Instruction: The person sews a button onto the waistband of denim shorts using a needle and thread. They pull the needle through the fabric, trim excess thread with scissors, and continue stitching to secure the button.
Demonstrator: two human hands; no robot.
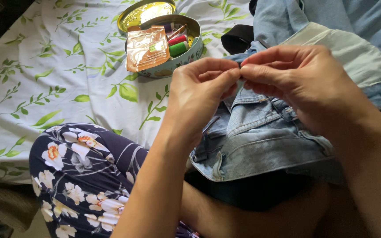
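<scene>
Both forearms are reaching up from the lap — the left hand and right hand are meeting fingertip to fingertip, pinching the edge of pale blue jeans lying on the thighs. Behind, a sewing tin is sitting open on the leaf-print sheet.

A leaf-print bedsheet carries an oval sewing tin and jeans.

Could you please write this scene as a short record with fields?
Left hand: fingers pinched together, meeting the right hand above the denim
Right hand: fingers pinched at the same spot
Held item: too small to tell
Denim garment: light blue, on the lap
Round tin: open, thread spools inside
Lid: behind the tin
Bedsheet: white, green leaves
</scene>
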